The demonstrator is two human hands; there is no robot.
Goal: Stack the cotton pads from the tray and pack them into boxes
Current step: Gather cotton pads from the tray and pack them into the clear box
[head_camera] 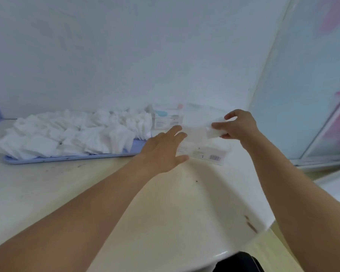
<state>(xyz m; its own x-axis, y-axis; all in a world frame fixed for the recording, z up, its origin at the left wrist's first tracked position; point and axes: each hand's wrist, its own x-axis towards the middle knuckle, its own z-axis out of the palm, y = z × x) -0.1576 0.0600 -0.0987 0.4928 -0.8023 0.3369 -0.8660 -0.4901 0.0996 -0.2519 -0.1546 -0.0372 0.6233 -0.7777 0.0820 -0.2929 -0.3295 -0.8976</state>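
A lilac tray at the left holds a wide heap of white cotton pads. To its right stands a clear plastic box with printed labels. My right hand pinches a small stack of cotton pads just above the box. My left hand reaches toward the box's left side with fingers stretched out, fingertips at its edge; whether they touch it is blurred.
A second labelled box stands behind, against the white wall. The pale table has dark marks and ends at the lower right. A glass panel with a metal frame rises on the right.
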